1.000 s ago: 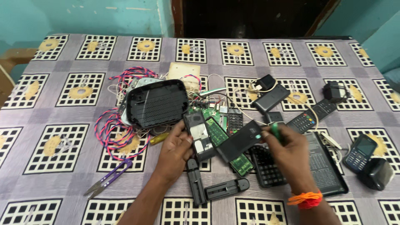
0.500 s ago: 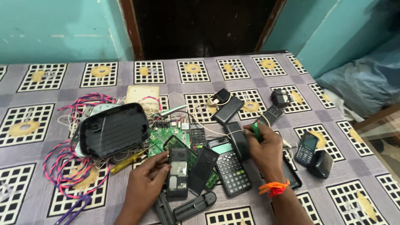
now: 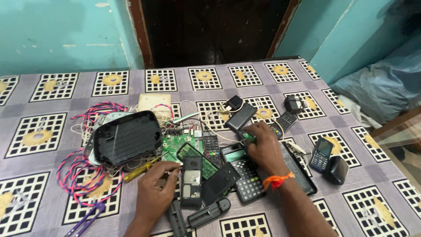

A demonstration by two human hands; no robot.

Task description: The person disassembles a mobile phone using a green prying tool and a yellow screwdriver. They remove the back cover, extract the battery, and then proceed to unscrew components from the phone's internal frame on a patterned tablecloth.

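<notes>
Two hands: left [image 3: 153, 193], right [image 3: 263, 147]. One black housing [image 3: 127, 137], left. Green circuit boards: two [image 3: 177, 142] [image 3: 197, 154]. One calculator [image 3: 247, 177], centre. One whole phone [image 3: 321, 153], right. One yellow screwdriver [image 3: 140, 169]. One purple tool [image 3: 85, 221], near left.

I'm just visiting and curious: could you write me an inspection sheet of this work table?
Surface: table under a purple cloth with square patterns.
Job's things: opened phone under the left hand; green-handled tool in the right hand.
Clutter: black casing, green circuit board, calculator, yellow screwdriver, blue phone.
Grippers: nothing seen; two bare hands at work.
Cables: pink and blue twisted wires at left.
Surroundings: teal walls, dark doorway.
</notes>
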